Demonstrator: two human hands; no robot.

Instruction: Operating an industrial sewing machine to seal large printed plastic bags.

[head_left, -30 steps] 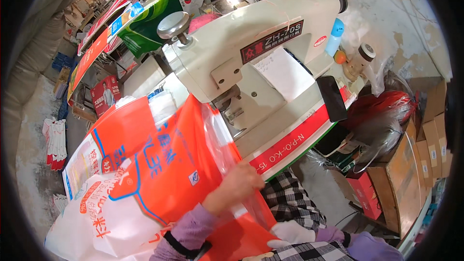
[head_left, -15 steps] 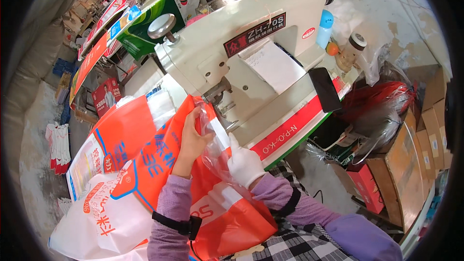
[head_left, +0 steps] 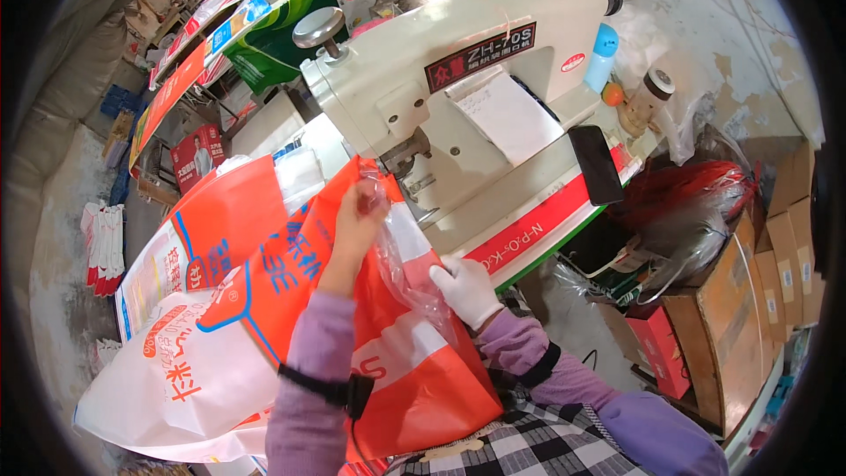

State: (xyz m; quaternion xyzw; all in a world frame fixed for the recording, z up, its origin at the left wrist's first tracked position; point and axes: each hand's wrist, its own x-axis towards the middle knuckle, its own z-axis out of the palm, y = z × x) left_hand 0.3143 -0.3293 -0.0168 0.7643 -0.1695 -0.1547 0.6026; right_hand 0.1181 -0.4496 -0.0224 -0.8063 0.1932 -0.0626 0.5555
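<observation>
A large orange and white woven bag (head_left: pixel 432 398) lies across my lap and up to the head of an industrial sewing machine (head_left: pixel 361 92). Along its mouth runs a crinkled clear plastic liner (head_left: pixel 401 275). My left hand (head_left: pixel 357 225), bare, has its fingers curled round the liner and the orange edge near the bag's top corner, just left of the needle area (head_left: pixel 414 167). My right hand (head_left: pixel 467 291), in a white glove, pinches the bag's edge lower down, beside the machine bed; its fingertips are partly hidden.
A black phone (head_left: pixel 596 165) and a white paper pad (head_left: pixel 504 116) rest on the machine bed. Behind them stand a blue bottle (head_left: pixel 602 57) and a jar (head_left: pixel 648 99). Cardboard boxes (head_left: pixel 718 326) and bundled plastic fill the right side. More printed bags lie at the left.
My right hand has moved away from the needle area, down and right along the bag's edge. My left fingers have curled in more tightly on the liner. The view has shifted slightly.
</observation>
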